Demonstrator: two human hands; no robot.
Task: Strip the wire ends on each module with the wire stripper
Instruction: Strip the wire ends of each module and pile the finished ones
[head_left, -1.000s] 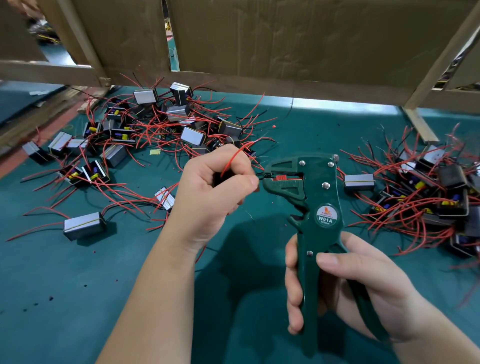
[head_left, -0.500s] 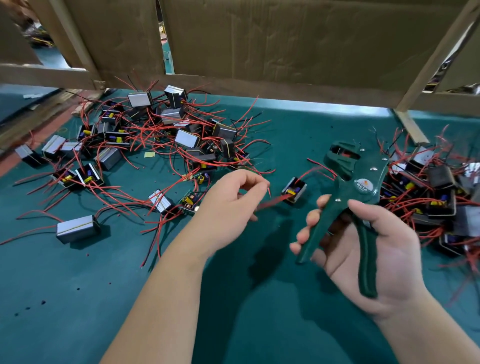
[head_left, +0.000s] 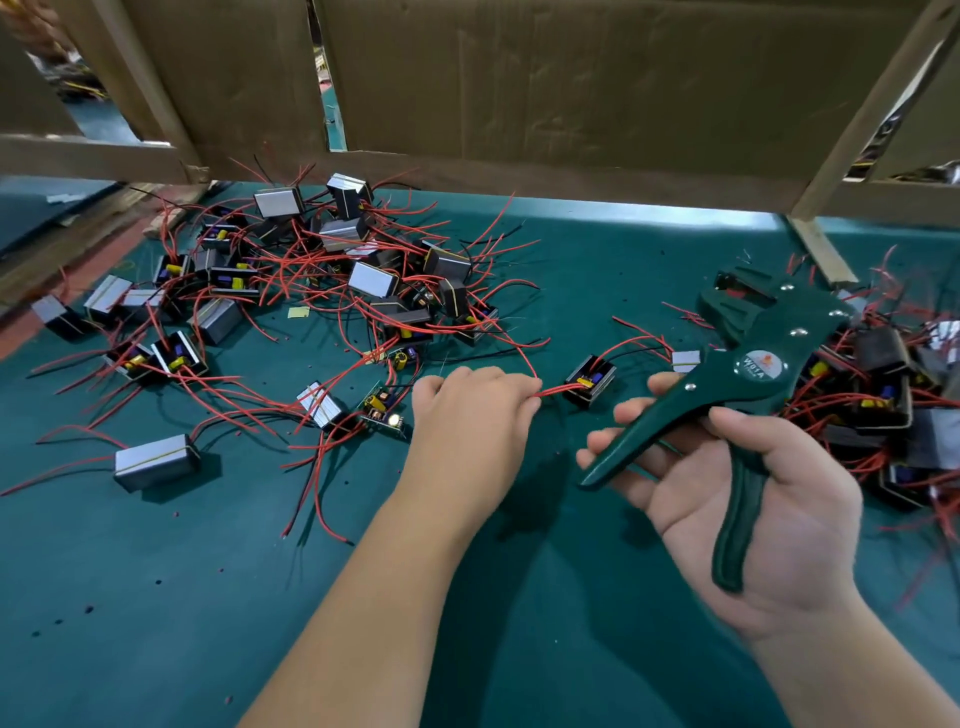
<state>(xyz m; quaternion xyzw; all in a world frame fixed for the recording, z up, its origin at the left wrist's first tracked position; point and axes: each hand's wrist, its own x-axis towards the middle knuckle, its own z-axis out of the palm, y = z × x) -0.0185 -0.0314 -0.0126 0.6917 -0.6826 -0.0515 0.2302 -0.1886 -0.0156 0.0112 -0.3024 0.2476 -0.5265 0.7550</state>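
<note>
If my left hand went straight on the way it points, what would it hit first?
Probably the small open black module whose red wire the left hand pinches, just ahead of it; depth is unclear.

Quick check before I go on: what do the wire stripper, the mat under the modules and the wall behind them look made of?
Wire stripper, in the right hand: dark green matte body, likely moulded plastic, with shiny metal rivets. Mat: teal, dull, smooth sheet, probably rubber or vinyl. Back wall: brown cardboard, judging by its creases and raw edges.
</note>
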